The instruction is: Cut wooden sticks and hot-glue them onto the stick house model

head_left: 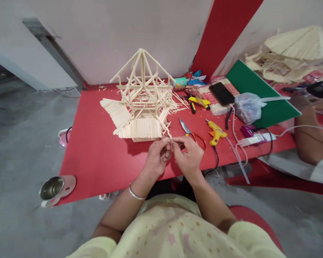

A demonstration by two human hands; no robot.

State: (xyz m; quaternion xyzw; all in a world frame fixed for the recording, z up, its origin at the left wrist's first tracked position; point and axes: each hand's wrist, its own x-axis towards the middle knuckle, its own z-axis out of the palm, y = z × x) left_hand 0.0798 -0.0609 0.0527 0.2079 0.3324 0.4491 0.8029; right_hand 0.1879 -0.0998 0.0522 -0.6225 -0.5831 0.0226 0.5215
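Observation:
On the red table [94, 143] stands a house-like model [144, 86] built of thin wooden sticks. Its upper part is an open frame rising to a point, and rows of sticks laid side by side form sloping panels [145, 128] low on the front and left. Just off its front right corner, my left hand [158, 153] and my right hand [187, 153] meet with fingertips pinched around a short wooden stick [169, 134]. Fingers hide the stick's lower end. Right of my hands lie orange-handled scissors [190, 132] and a yellow glue gun [216, 132].
A metal cup [54, 188] sits at the front left corner. Loose sticks [179, 104], a yellow cutter [199, 101], a phone [222, 94], a plastic bag [249, 107] and a power strip [258, 139] with cables occupy the right. A co-worker's arm [310, 132] is at the far right.

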